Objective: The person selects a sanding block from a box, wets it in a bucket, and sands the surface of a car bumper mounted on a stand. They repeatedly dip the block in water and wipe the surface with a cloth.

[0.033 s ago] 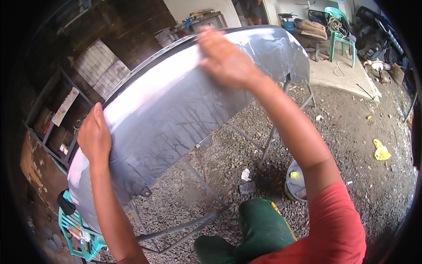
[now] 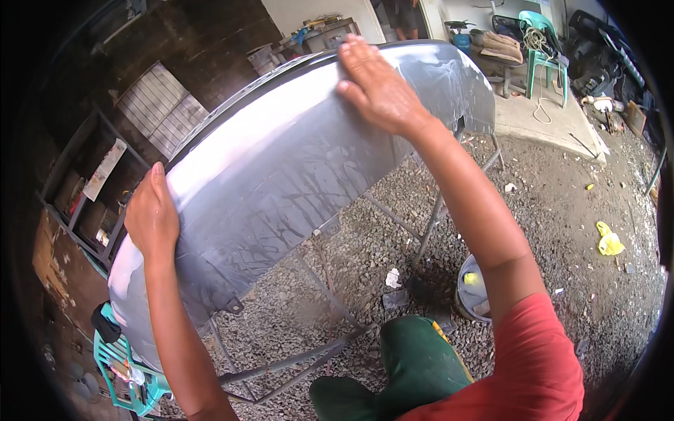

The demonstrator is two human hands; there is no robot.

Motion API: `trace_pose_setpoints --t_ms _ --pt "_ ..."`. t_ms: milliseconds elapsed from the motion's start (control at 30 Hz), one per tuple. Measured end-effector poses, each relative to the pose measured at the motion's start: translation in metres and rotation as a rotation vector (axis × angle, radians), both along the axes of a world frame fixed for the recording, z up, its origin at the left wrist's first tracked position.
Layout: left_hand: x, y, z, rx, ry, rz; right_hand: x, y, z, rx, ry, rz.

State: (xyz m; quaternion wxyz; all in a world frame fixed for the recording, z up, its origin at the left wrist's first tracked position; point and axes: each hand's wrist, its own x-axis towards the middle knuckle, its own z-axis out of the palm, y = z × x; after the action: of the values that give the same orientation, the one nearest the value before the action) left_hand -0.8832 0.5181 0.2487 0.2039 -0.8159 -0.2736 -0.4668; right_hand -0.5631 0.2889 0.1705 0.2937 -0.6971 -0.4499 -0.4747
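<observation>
A long curved car bumper [image 2: 281, 175], grey with a whitish band along its upper part and wet dark streaks below, rests on a metal tube stand [image 2: 330, 298]. At its left end my left hand [image 2: 152, 214] grips the far edge, thumb on the near side and the other fingers mostly hidden. My right hand [image 2: 379, 88] lies flat on the upper face, right of the middle, fingers stretched toward the top edge. Whether anything is under that palm is hidden.
A bucket [image 2: 474, 288] with a yellow item stands on the gravel [image 2: 562, 231] by my right knee. Green plastic chairs stand at lower left [image 2: 133, 372] and far right [image 2: 544, 63]. A dark metal rack [image 2: 77, 210] is beyond the bumper's left end. Someone's legs show in the doorway [image 2: 407, 17].
My right hand has slid a little to the right along the bumper and looks less blurred. My left hand and the bumper have hardly moved.
</observation>
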Motion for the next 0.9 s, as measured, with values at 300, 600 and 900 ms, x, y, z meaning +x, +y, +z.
trace_pose_setpoints --t_ms 300,600,900 --pt "0.006 0.003 -0.007 -0.017 -0.003 -0.002 -0.129 0.091 0.024 -0.225 -0.243 0.368" --pt "0.016 0.001 -0.009 0.061 -0.026 -0.063 -0.097 0.08 0.008 0.08 -0.104 0.203" --pt "0.0 0.009 -0.006 0.081 -0.05 -0.064 -0.014 0.01 0.001 -0.075 0.074 -0.084"
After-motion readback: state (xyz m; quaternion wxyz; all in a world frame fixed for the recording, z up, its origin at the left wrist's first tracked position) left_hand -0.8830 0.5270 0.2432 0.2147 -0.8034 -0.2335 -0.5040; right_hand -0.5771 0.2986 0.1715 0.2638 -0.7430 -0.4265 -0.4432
